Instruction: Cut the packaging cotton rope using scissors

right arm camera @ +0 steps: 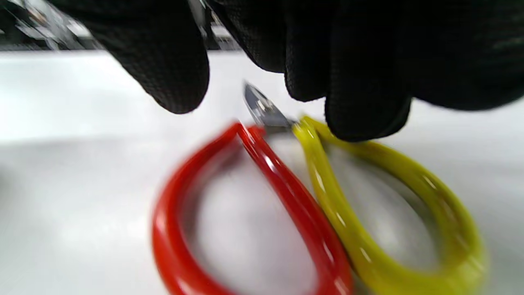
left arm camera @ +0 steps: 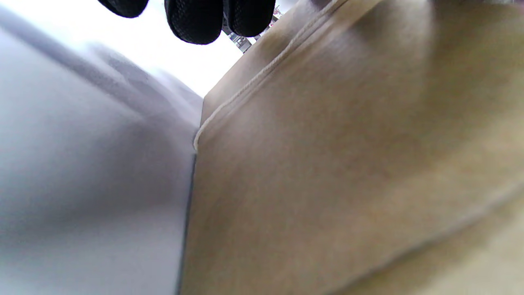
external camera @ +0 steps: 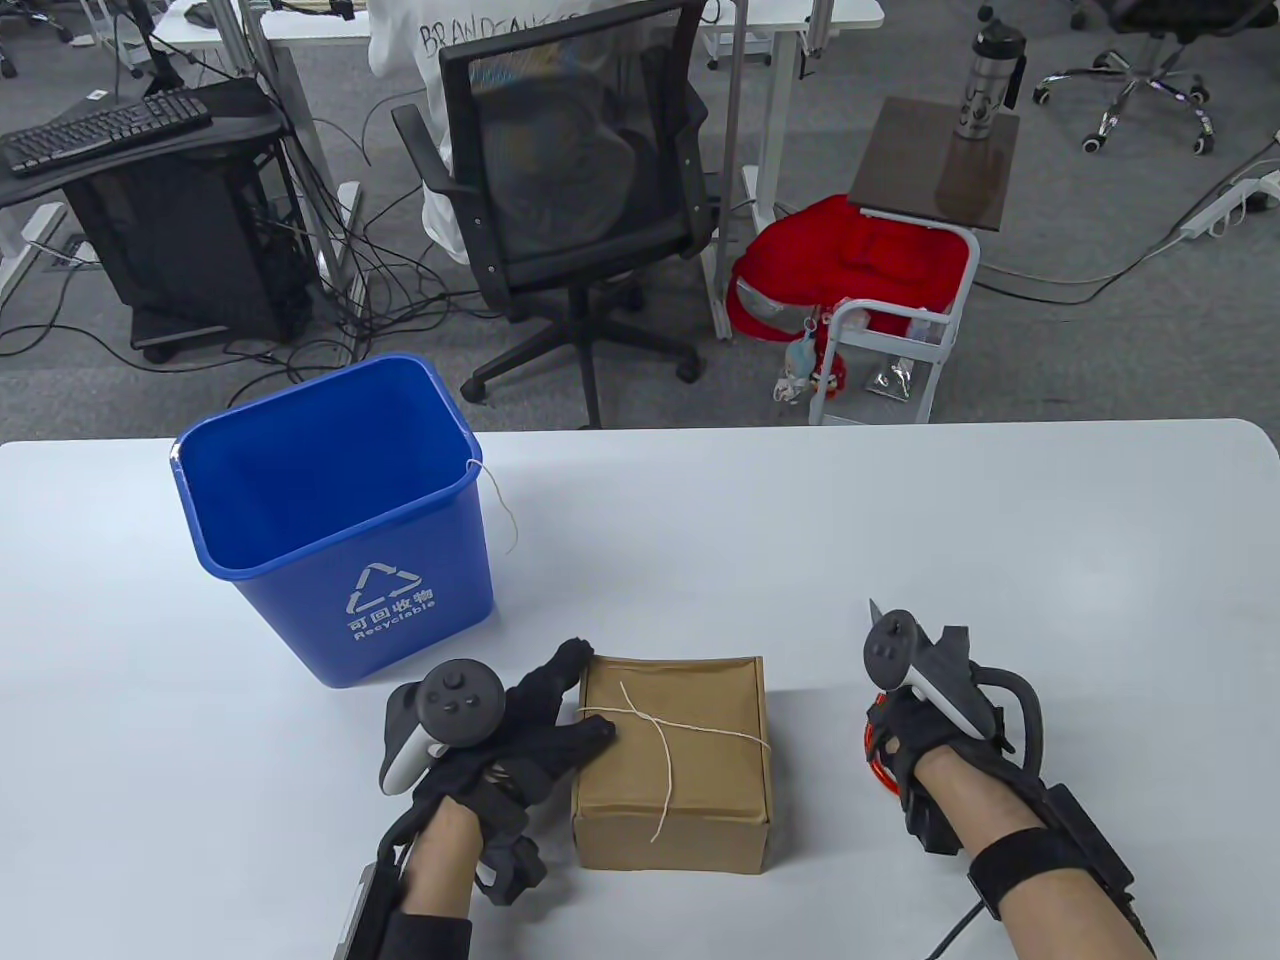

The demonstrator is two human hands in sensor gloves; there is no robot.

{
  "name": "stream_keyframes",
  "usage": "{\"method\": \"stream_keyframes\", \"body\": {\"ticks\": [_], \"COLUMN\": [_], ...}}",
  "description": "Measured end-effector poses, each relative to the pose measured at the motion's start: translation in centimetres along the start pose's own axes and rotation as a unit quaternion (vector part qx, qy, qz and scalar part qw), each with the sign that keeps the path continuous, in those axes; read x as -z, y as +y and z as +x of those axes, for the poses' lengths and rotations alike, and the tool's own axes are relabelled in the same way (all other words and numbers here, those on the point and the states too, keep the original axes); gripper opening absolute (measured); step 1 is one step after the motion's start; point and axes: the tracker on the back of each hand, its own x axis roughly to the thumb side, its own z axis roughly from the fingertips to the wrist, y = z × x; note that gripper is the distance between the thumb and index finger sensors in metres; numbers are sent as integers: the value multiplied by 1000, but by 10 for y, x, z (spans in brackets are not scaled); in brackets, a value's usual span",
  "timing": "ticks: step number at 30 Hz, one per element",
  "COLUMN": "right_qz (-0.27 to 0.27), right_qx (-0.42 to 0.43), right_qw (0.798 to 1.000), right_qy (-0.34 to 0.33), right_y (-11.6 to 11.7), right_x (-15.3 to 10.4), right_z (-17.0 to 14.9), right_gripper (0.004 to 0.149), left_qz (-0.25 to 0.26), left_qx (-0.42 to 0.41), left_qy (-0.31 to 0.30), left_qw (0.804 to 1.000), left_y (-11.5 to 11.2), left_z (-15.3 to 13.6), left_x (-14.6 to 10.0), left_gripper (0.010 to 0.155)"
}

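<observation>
A brown paper-wrapped box [external camera: 690, 790] tied crosswise with thin white cotton rope [external camera: 662, 738] sits on the white table [external camera: 900, 520] at the front centre. My left hand [external camera: 560, 715] rests open on the box's left top edge, fingers spread. The left wrist view shows the box side [left arm camera: 348, 164], the rope [left arm camera: 245, 92] over its edge, and my fingertips [left arm camera: 196, 20] above. Scissors [right arm camera: 286, 164] with a red and a yellow handle loop lie on the table. My right hand [external camera: 895, 700] hovers over them with no finger through a loop; one fingertip [right arm camera: 364, 119] touches the yellow handle. The blade tip [external camera: 874, 608] sticks out beyond the hand.
A blue recycling bin [external camera: 330, 510] stands on the table at the left behind the box, with a loose piece of string [external camera: 500, 505] hanging from its rim. Beyond the far table edge are an office chair [external camera: 570, 170] and a small cart [external camera: 900, 340].
</observation>
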Motion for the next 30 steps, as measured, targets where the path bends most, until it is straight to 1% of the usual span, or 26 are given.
{"method": "stream_keyframes", "body": {"ticks": [2, 4, 5, 6, 7, 8, 10, 13, 14, 16, 17, 18, 19, 20, 22, 24, 25, 27, 30], "right_qz": [-31, -60, -64, -79, -98, -106, -141, -152, -143, -100, -43, -4, 48, 71, 98, 116, 134, 161, 164], "right_qx": [32, 51, 51, 51, 43, 38, 18, 4, 6, 23, 40, 48, 60, 65, 57, 21, -13, -8, -40], "right_qw": [997, 989, 986, 978, 973, 966, 944, 919, 913, 902, 897, 894, 893, 891, 881, 886, 886, 885, 887], "right_qy": [-63, -122, -148, -185, -206, -233, -299, -364, -381, -420, -439, -445, -444, -444, -459, -448, -444, -438, -431], "right_y": [-12, -23, -27, -33, -37, -40, -44, -45, -44, -42, -38, -36, -32, -29, -24, -21, -18, -15, -15], "right_x": [-10, -22, -26, -33, -40, -45, -56, -64, -64, -63, -60, -59, -57, -55, -53, -52, -50, -49, -47], "right_z": [9, 19, 23, 31, 39, 44, 60, 78, 82, 91, 97, 101, 105, 108, 116, 123, 127, 132, 140], "right_gripper": [70, 71, 72, 72, 72, 71, 68, 67, 68, 77, 86, 95, 104, 110, 122, 130, 132, 135, 140], "left_qz": [1, 0, 0, 0, 0, 0, 1, 0, 0, 0, 0, 0, 0, 0, 1, 1, 2, 2, 0], "left_qx": [-2, -4, -3, -2, -3, -4, -8, -14, -13, -14, -15, -16, -17, -17, -16, -17, -18, -17, -16], "left_qy": [0, 0, 0, 0, 0, 0, -1, -2, -2, -2, -2, -2, -3, -3, -3, -3, -3, -4, -4], "left_qw": [1000, 1000, 1000, 1000, 1000, 1000, 1000, 1000, 1000, 1000, 1000, 1000, 1000, 1000, 1000, 1000, 1000, 1000, 1000], "left_y": [0, 0, 0, 0, 0, 0, 0, -1, -1, 0, -1, -1, -1, -1, 0, 0, 0, 0, 0], "left_z": [0, 0, 0, 0, 0, -1, -1, -1, -1, -1, -2, -2, -2, -2, -2, -2, -2, -2, -2], "left_x": [0, 0, 0, 0, 0, 0, 0, 0, 0, 0, 0, 0, 0, 0, 0, 0, 0, 1, 1], "left_gripper": [84, 84, 84, 83, 83, 83, 83, 82, 82, 82, 82, 82, 82, 82, 82, 82, 82, 82, 82]}}
